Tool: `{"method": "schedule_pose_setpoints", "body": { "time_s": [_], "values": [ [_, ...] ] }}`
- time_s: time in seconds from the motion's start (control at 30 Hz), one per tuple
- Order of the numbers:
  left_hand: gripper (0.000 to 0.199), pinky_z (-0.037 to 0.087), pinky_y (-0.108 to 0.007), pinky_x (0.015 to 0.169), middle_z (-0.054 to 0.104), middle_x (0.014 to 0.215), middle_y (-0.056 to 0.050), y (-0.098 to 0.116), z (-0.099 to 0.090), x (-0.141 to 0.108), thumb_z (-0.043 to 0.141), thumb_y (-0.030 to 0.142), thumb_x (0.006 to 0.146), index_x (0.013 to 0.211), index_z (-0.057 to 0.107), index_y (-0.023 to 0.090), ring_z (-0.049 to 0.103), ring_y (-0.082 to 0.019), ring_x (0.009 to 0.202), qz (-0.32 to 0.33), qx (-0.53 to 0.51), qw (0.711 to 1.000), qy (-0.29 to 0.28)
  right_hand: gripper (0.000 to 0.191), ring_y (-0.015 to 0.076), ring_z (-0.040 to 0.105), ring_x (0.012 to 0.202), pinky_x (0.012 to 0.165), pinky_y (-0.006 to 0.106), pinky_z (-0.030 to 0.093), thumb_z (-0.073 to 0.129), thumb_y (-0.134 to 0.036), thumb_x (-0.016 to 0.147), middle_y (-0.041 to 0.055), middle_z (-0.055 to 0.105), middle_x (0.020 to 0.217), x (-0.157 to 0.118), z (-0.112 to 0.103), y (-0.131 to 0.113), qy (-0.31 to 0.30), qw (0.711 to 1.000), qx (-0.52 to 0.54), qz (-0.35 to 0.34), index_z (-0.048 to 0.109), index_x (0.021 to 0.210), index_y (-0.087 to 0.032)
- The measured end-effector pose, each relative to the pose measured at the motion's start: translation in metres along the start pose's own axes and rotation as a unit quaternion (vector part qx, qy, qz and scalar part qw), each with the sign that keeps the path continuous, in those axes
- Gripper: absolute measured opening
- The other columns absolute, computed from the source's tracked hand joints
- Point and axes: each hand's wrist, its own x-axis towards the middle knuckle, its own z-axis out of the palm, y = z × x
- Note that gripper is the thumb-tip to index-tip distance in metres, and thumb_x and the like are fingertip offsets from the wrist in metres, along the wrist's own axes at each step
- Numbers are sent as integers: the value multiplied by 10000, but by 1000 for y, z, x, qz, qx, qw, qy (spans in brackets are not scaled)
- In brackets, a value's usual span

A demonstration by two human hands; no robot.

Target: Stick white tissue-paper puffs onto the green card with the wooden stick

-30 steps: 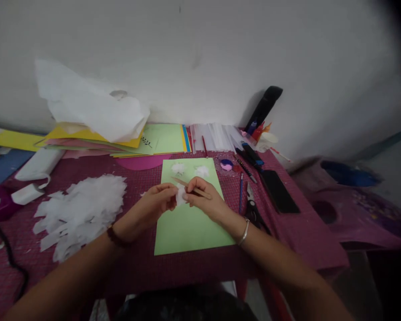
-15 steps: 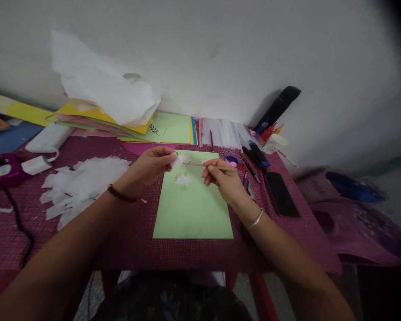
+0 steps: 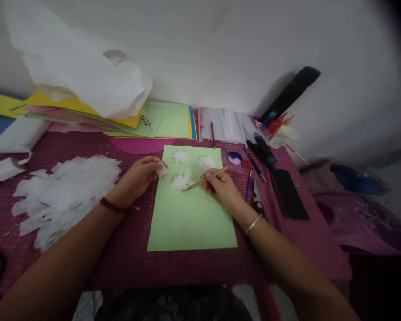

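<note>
A light green sheet of paper [image 3: 190, 218] lies in front of me, bearing three white tufts of thin paper: one tuft [image 3: 180, 156] at the upper left, another tuft [image 3: 206, 162] at the upper right, and a tuft [image 3: 180, 181] below. My left hand [image 3: 138, 180], at the sheet's left edge, pinches a small white piece of paper [image 3: 161, 170]. My right hand [image 3: 218, 183] grips a thin wooden stick [image 3: 200, 181] like a pencil. The stick's tip is just right of and below the lower tuft; whether it touches the sheet I cannot tell.
A heap of white paper pieces [image 3: 76, 191] lies at the left. Stacked coloured papers [image 3: 167, 120] and clear plastic strips [image 3: 223, 122] stand along the wall. At the right are a palette with paint [image 3: 235, 158], pens, scissors [image 3: 257, 200] and a black phone [image 3: 290, 194].
My left hand has moved left and down, away from the tufts, with the paper piece. The stick's tip has dropped lower, its shaft now slanting. The camera view has shifted slightly.
</note>
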Motion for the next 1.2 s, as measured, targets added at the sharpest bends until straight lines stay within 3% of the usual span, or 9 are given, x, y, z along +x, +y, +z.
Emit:
{"method": "schedule_pose_setpoints", "body": {
  "time_s": [0.3, 0.4, 0.53, 0.7, 0.83, 0.97, 1.07, 1.2],
  "values": [
    [100, 441, -219, 582, 617, 674, 2, 5, 7, -5, 729, 209, 608, 623, 634, 179, 536, -101, 614, -7, 32, 999, 18, 224, 63, 472, 393, 354, 203, 295, 642, -406, 772, -34, 642, 588, 6, 2, -2, 28, 999, 7, 26, 587, 776, -190],
    [127, 392, -211, 543, 594, 639, 10, 9, 12, -11, 765, 252, 628, 659, 665, 179, 497, -90, 578, -5, 96, 995, 15, 218, 58, 480, 395, 356, 200, 286, 638, -398, 784, -24, 664, 618, 6, 2, -3, 29, 999, 13, 29, 597, 799, -185],
    [147, 343, -217, 517, 601, 623, 7, 15, 22, -24, 745, 326, 691, 694, 711, 183, 460, -86, 555, 3, 230, 972, -55, 190, 57, 497, 403, 363, 199, 293, 629, -373, 811, -13, 686, 638, 6, 1, -4, 27, 999, 24, 34, 600, 812, -185],
    [124, 348, -220, 502, 580, 604, 26, 9, 42, -38, 690, 302, 734, 725, 669, 181, 460, -88, 532, 18, 313, 941, -127, 154, 57, 509, 405, 360, 192, 292, 621, -341, 838, -11, 699, 651, 6, 2, -4, 31, 998, 32, 32, 601, 818, -189],
    [99, 367, -231, 525, 593, 611, 21, -2, 50, -36, 644, 228, 747, 665, 622, 175, 501, -101, 565, 101, 417, 898, -96, 143, 55, 513, 405, 355, 188, 297, 618, -326, 842, -19, 692, 650, 5, 2, -4, 34, 998, 36, 23, 598, 820, -186],
    [75, 395, -253, 562, 624, 668, -3, -7, 48, -25, 641, 197, 737, 669, 662, 173, 559, -122, 615, 147, 493, 856, -49, 159, 57, 503, 391, 349, 196, 292, 556, -323, 881, -28, 661, 607, -1, -1, -8, 85, 995, 38, -28, 559, 788, -194],
    [73, 401, -261, 565, 628, 681, -9, -6, 47, -20, 648, 200, 740, 676, 674, 175, 568, -126, 621, 149, 498, 854, -31, 181, 60, 506, 401, 378, 201, 329, 500, -319, 911, -39, 629, 565, -7, -2, -11, 95, 993, 21, -72, 526, 772, -206],
    [73, 409, -256, 572, 635, 680, -6, -7, 51, -20, 642, 175, 735, 665, 666, 179, 574, -123, 628, 144, 496, 856, -23, 179, 68, 531, 443, 436, 218, 399, 506, -346, 919, -39, 634, 599, -14, 2, -9, 43, 993, -41, -101, 525, 805, -210]
  ]
}}
